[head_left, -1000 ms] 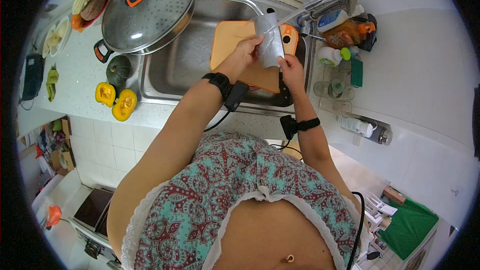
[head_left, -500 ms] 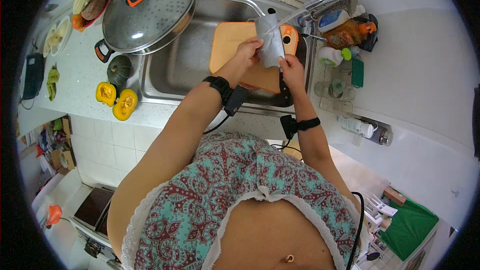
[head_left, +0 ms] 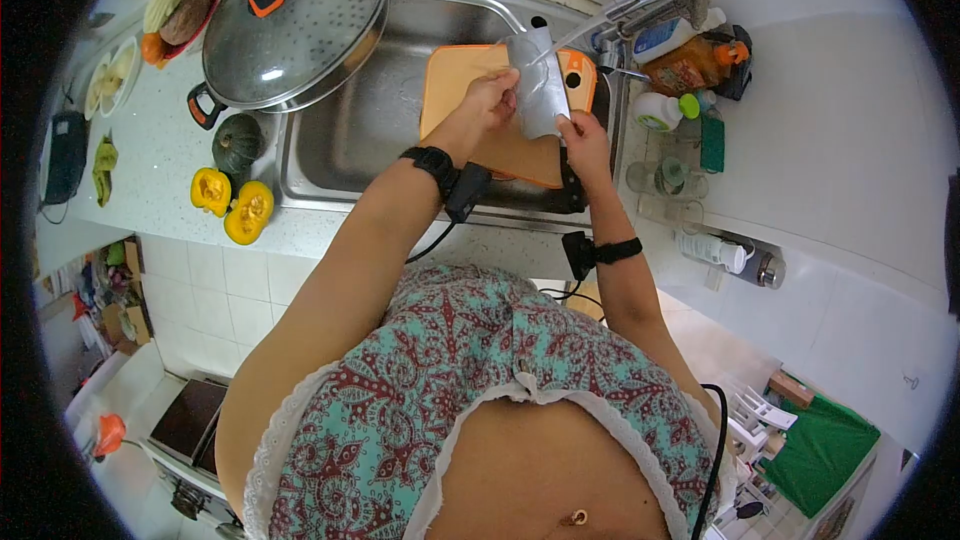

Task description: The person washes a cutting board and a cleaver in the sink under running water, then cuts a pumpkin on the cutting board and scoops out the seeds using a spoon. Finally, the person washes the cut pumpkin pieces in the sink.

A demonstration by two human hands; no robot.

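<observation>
A cleaver (head_left: 542,90) with a broad metal blade and black handle is over the sink, in the stream from the tap (head_left: 640,5). My right hand (head_left: 588,148) is closed round it where the blade meets the handle. At the blade's left side is my left hand (head_left: 492,100), fingers curled in; whether anything is in them is hidden. Beneath the blade, an orange cutting board (head_left: 450,80) lies tilted in the metal sink (head_left: 340,140). Water spreads over the blade's upper part.
A large lidded pan (head_left: 300,30) covers the sink's left corner. Left on the counter are a green pumpkin (head_left: 239,142), a cut yellow one (head_left: 248,215) and plates of vegetables. Bottles (head_left: 690,65) and drinking glasses (head_left: 680,178) stand right of the sink.
My left hand has shifted slightly left and up along the blade. The cleaver has turned a little under the water, while my right hand keeps its grip.
</observation>
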